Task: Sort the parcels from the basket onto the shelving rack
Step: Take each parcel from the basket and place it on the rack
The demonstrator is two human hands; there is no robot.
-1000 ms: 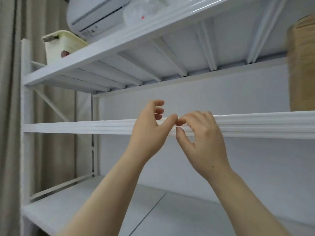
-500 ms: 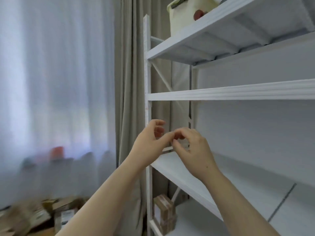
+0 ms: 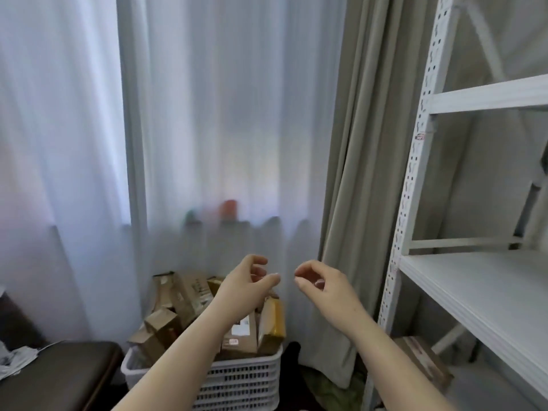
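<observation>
A white plastic basket (image 3: 255,378) stands on the floor below the curtains, heaped with several brown cardboard parcels (image 3: 189,292). My left hand (image 3: 246,287) hovers above the basket with loosely curled fingers and holds nothing. My right hand (image 3: 321,287) hangs beside it, a small gap between them, fingers loosely curled and empty. The white shelving rack (image 3: 415,161) stands at the right, with a bare shelf (image 3: 480,292) at hand height. A cardboard parcel (image 3: 424,360) lies on the rack's lowest level.
Sheer white curtains (image 3: 207,143) and a beige drape (image 3: 358,173) hang behind the basket. A dark brown bench (image 3: 59,372) with crumpled paper on it sits at the lower left.
My view has swung left and down, from the rack's shelves to the basket by the curtains. My hands, fingertips touching before, have come apart.
</observation>
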